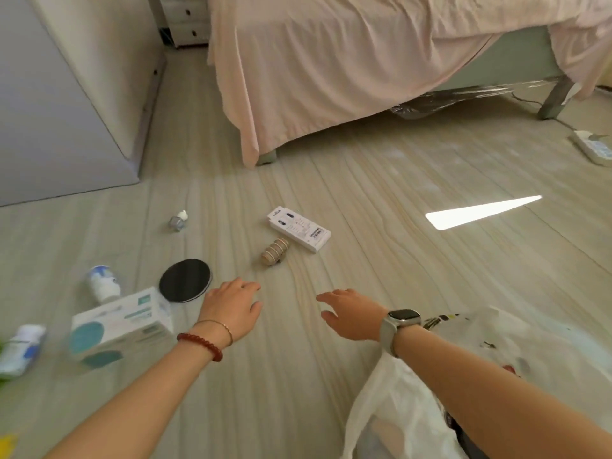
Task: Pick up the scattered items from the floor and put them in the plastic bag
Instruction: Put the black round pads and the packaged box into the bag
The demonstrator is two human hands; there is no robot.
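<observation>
Currently 2 hands over floor (364,193), both spread, holding nothing: left hand (231,308) beside black disc (185,280); right hand (351,314) near plastic bag (397,399).

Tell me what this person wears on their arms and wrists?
Both forearms are bare, no sleeves. The left wrist carries a dark red bead bracelet and a thin gold-coloured bangle. The right wrist carries a smartwatch with a dark square screen on a pale grey band.

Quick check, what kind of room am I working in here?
Most likely a bedroom: a bed draped in a pink sheet, a small white drawer unit in the corner, pale wood-look floor.
</observation>
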